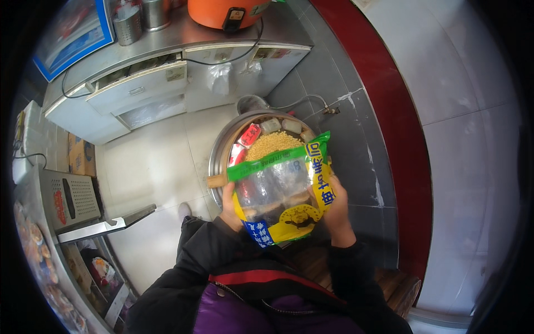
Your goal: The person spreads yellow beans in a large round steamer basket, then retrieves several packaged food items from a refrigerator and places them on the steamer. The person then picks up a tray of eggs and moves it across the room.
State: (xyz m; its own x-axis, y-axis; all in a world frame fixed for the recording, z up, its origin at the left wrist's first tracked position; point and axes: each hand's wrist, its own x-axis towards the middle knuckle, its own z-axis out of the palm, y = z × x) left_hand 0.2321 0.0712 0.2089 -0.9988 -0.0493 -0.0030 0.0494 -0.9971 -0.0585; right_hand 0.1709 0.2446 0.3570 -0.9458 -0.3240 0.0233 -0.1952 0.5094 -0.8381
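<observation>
Between both hands I hold a large plastic bag (272,186), green along its top edge, yellow and blue at the sides, with a clear middle. My left hand (230,209) grips its left side and my right hand (337,209) its right side; some fingers are hidden behind it. Just beyond the bag's upper edge, yellow grains or beans (275,143) lie heaped in a wide round container (214,146). Red-and-white packets (248,135) and pale wrapped packets (271,125) line its inner edge. The bag covers the container's near part.
An orange cooker (214,14) stands on a steel counter (167,42) above white cabinets, its cord hanging down. A hose (303,99) runs to a tap (332,111) on the grey tiled wall. At left, a metal unit (75,200) has an open flap.
</observation>
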